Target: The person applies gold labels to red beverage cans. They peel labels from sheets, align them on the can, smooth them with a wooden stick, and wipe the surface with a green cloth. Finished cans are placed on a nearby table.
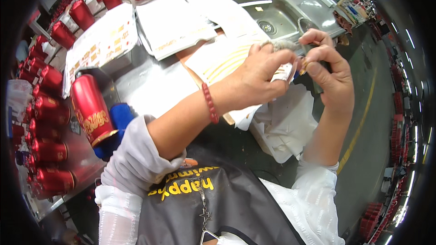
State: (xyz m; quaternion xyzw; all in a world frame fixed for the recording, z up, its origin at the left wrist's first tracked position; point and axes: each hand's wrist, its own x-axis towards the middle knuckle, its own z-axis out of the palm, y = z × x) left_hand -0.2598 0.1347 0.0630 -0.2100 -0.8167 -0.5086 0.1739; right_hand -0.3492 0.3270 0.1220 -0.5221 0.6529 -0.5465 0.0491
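Head view: a small gold-edged piece was positioned at the fingertips, above the worktop, toward its near right corner. Its exact shape was too small to determine. The right hand gripped the piece in a closed pinch between thumb and forefinger. The left hand was set directly opposite with fingers bent; whether it also gripped the piece could not be determined. A grey cloth showed just beyond the left fingers.

Progress, as judged from visible condition: the canister already carried gold lettering on its upper side. The piece was clear of the canister, not placed on it. Gold stripes were present on the striped sheet, so the supply appeared only partly used.

Pose: the left forearm crossed diagonally from the lower left, back of the hand upward. The right forearm rose steeply, wrist bent inward.

Surroundings: the striped sheet lay beneath the left hand. The sink occupied the worktop's far right corner. The canister lay on its side against a blue support near the left edge. Red cans stood in rows beyond that edge.
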